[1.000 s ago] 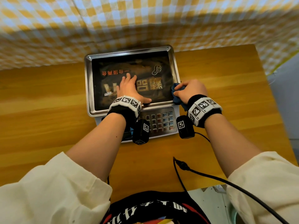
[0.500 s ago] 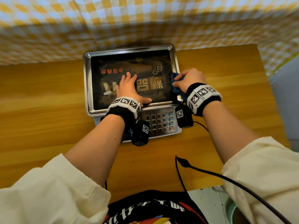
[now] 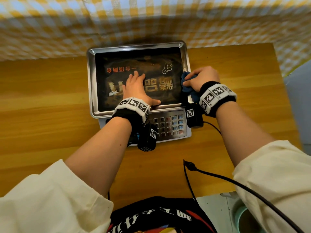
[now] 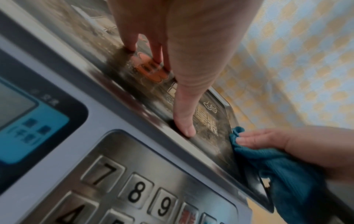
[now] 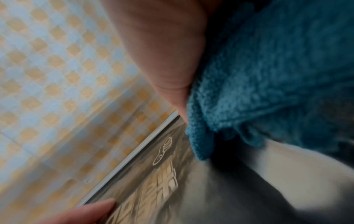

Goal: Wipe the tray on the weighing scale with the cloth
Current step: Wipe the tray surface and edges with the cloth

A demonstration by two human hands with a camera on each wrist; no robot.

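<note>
Pressing cloth (image 3: pixel 186 84) on tray (image 3: pixel 90 81) rim, right hand (image 3: pixel 202 78).

Shiny metal tray (image 3: pixel 91 81), fuzzy blue cloth (image 5: pixel 268 75), brushed-metal keypad (image 4: pixel 153 181), smooth wooden surface (image 3: pixel 42 101), woven checked fabric (image 3: pixel 50 31).

Steel tray (image 3: pixel 91 81), rectangular with a raised polished rim, seated level on the weighing scale (image 3: pixel 170 125), whose keypad and display face the person. Its floor carries a dark printed sheet with gold and orange characters. Blue terry cloth (image 3: pixel 186 84), bunched, lies against the tray's right rim, draping over the edge toward the near right corner.
</note>
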